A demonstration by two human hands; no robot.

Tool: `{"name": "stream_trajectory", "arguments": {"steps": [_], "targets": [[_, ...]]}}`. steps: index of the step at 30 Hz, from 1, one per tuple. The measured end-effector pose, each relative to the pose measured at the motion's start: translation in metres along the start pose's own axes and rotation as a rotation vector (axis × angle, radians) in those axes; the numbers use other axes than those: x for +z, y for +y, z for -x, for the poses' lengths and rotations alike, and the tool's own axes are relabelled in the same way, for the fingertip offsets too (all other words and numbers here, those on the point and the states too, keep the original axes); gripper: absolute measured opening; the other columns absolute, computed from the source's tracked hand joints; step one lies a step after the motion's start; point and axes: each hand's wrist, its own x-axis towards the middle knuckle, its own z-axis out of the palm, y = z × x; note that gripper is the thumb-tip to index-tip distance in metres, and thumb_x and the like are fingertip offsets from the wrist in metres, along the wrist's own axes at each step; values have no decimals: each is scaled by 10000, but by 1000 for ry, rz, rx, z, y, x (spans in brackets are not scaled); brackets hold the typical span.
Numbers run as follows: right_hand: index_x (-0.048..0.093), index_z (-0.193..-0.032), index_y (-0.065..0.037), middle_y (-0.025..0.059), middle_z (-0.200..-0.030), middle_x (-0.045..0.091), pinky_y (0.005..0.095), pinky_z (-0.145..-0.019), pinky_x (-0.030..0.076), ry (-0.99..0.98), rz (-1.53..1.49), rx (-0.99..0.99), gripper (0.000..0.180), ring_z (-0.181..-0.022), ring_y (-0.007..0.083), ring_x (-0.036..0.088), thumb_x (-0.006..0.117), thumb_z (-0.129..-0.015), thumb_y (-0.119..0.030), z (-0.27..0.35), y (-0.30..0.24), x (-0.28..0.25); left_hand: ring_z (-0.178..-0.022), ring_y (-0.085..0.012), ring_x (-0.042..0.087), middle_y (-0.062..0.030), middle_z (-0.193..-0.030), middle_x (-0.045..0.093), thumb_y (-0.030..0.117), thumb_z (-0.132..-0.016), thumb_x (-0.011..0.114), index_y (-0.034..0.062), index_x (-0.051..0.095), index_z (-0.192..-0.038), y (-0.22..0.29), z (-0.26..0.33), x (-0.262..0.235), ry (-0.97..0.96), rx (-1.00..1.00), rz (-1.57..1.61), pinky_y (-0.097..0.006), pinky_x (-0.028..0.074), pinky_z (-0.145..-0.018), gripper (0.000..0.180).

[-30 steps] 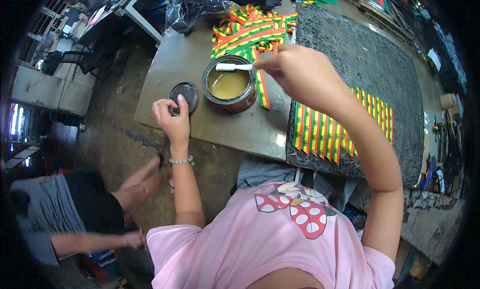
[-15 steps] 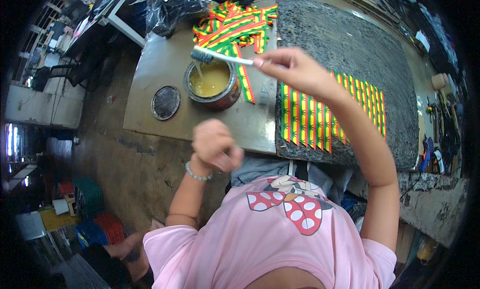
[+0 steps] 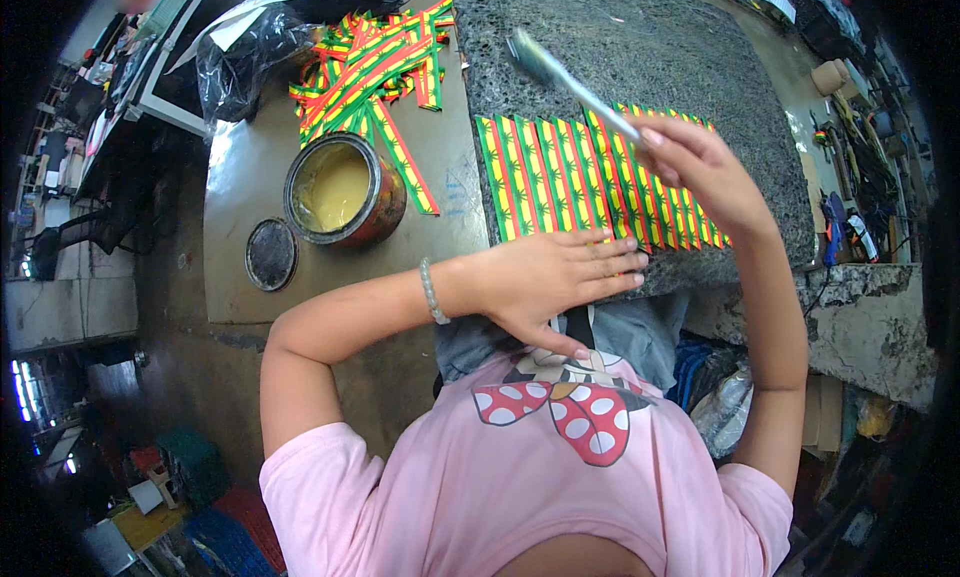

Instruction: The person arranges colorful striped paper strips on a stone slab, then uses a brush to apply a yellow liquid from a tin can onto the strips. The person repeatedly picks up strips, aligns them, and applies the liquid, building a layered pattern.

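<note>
My right hand (image 3: 695, 167) grips a brush (image 3: 580, 89) by its pale handle, with the dark bristles up and to the left over the rough dark slab (image 3: 690, 52). Below the brush, several red, yellow and green patterned strips (image 3: 545, 172) lie side by side on the slab. My left hand (image 3: 560, 277) is spread flat, palm down, its fingertips at the near ends of the strips. To the left stands an uncovered can (image 3: 390, 202) of yellowish, glue-like liquid (image 3: 338, 192). Its round dark lid (image 3: 271, 255) rests beside it on the metal tabletop (image 3: 235, 187).
A heap of similar strips (image 3: 375, 62) lies behind the can, one strip trailing toward me. Black plastic (image 3: 250, 62) is bunched at the back left. Tools (image 3: 850, 227) hang or lie by the slab's right side, and rolls (image 3: 830, 77) stand farther back.
My right hand has carried the brush from over the can to the right, above the strips. My left hand has moved right and opened out flat at their near ends. The view has shifted.
</note>
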Motion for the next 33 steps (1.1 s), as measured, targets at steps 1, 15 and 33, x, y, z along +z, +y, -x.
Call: {"name": "stream_trajectory", "arguments": {"steps": [1,15,33], "targets": [[656,-1266,-14,-4,-967,655,223,-670,454,-19,78,-67,337,-757,49,539,608,-1027,-247,7,8,-2,-1526,-338,243,-207,-1623,287,550,-876,618,-43,324,-1523,-1,0,5,-21,0,-14,-465,204,-1245,925],[765,-1113,-154,96,-788,597,406,-648,486,147,928,-317,222,-734,271,624,693,-907,-194,-4,42,38,-1510,-354,278,-230,-1605,310,620,-888,576,-89,360,-1481,-11,10,29,47,26,-3,-454,229,-1236,949],[760,-1107,-159,105,-853,651,412,-680,514,94,962,-354,226,-775,297,659,693,-900,-219,-22,31,42,-1480,-357,342,-241,-1553,396,657,-867,578,-111,431,-1431,-14,12,37,172,50,25,-439,255,-1228,964]]}}
